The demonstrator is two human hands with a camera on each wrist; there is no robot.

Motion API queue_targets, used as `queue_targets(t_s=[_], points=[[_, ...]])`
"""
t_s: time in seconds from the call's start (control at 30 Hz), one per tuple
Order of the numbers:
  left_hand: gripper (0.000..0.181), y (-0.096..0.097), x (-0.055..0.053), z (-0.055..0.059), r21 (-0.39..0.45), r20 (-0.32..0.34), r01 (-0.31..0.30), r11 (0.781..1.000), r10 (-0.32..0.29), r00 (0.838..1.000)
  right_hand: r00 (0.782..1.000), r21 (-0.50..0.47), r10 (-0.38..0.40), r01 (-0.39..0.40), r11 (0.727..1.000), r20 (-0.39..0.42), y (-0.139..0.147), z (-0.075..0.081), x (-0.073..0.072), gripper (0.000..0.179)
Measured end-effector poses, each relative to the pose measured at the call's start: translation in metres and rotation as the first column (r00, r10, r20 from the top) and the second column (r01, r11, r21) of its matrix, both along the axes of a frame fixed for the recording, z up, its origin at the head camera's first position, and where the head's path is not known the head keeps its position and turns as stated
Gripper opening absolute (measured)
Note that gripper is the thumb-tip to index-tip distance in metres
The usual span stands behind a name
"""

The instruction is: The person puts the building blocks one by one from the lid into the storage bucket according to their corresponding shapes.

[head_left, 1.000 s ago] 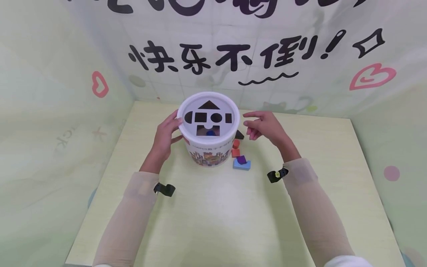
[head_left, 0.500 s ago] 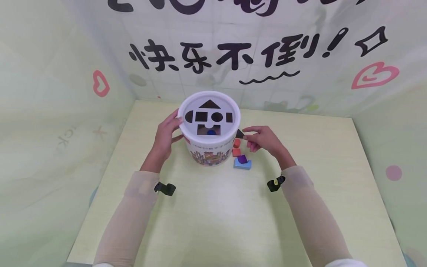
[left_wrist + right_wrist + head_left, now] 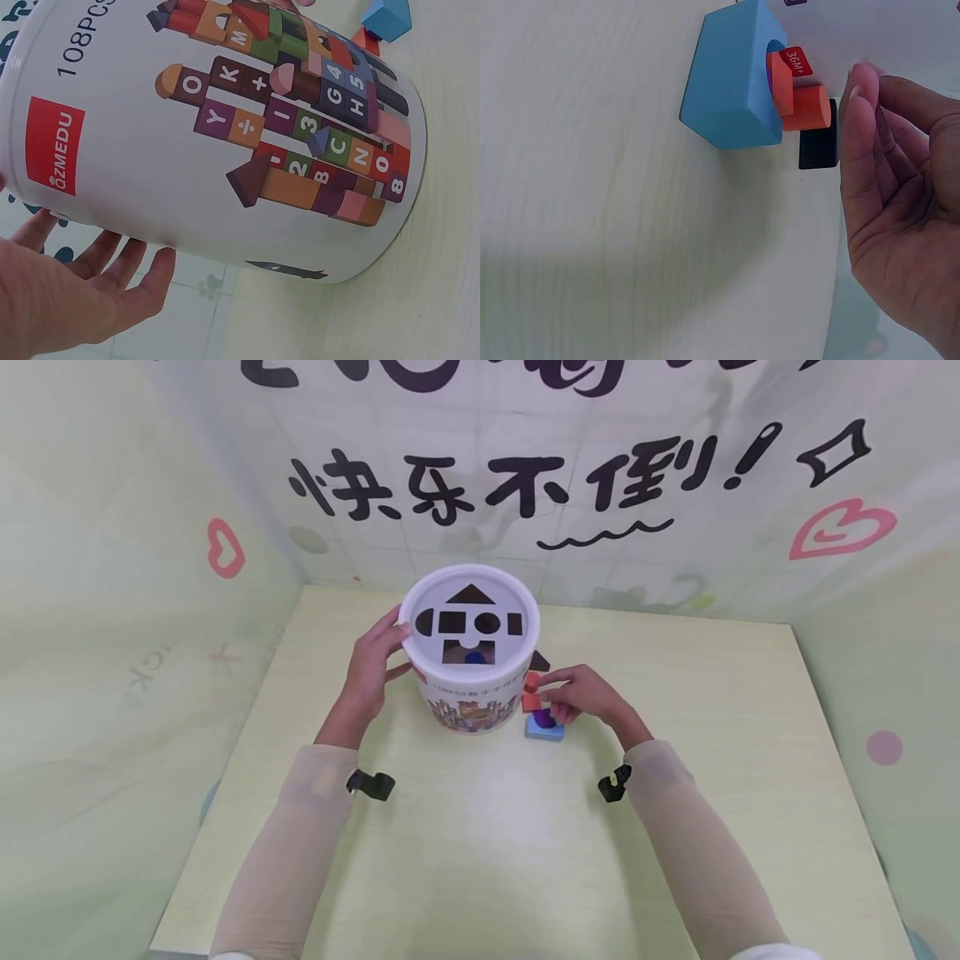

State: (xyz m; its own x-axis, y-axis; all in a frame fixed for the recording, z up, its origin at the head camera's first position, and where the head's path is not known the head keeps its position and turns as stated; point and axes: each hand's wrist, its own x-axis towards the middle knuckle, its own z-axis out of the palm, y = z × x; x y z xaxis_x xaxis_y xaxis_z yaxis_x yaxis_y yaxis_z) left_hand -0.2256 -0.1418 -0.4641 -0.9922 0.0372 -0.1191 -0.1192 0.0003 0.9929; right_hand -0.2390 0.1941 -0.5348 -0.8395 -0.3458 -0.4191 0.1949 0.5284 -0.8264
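A white lidded bucket (image 3: 480, 710) with shape cut-outs in its lid (image 3: 471, 636) stands on the table. My left hand (image 3: 371, 660) holds its left side, thumb on the rim and fingers along the wall (image 3: 97, 292). Right of the bucket lie an orange cylinder (image 3: 532, 682), an orange square block (image 3: 531, 702), a dark triangular block (image 3: 540, 662), and a purple block (image 3: 543, 719) in the notch of a light-blue block (image 3: 545, 730). Beside them, my right hand (image 3: 581, 693) has loosely bent fingers. The right wrist view shows nothing between thumb and fingertips (image 3: 862, 90).
The pale wooden table (image 3: 480, 860) stretches in front of the bucket and to both sides. A printed backdrop (image 3: 480, 543) rises close behind it. Something blue (image 3: 475, 657) shows through the notched opening of the lid.
My right hand came in to the dark triangular block, then moved toward me, beside the orange blocks. The triangular block remains on the table. My left hand keeps its place on the bucket.
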Motion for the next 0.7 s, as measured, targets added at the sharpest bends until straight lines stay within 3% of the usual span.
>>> queue_targets(t_s=[0.7], points=[[0.049,-0.001,0.001,-0.001,-0.008,-0.007,0.008,1.0,-0.008,1.0,0.999,0.11,0.042,-0.041,0.993,-0.001,-0.019,-0.016,0.0,0.036]])
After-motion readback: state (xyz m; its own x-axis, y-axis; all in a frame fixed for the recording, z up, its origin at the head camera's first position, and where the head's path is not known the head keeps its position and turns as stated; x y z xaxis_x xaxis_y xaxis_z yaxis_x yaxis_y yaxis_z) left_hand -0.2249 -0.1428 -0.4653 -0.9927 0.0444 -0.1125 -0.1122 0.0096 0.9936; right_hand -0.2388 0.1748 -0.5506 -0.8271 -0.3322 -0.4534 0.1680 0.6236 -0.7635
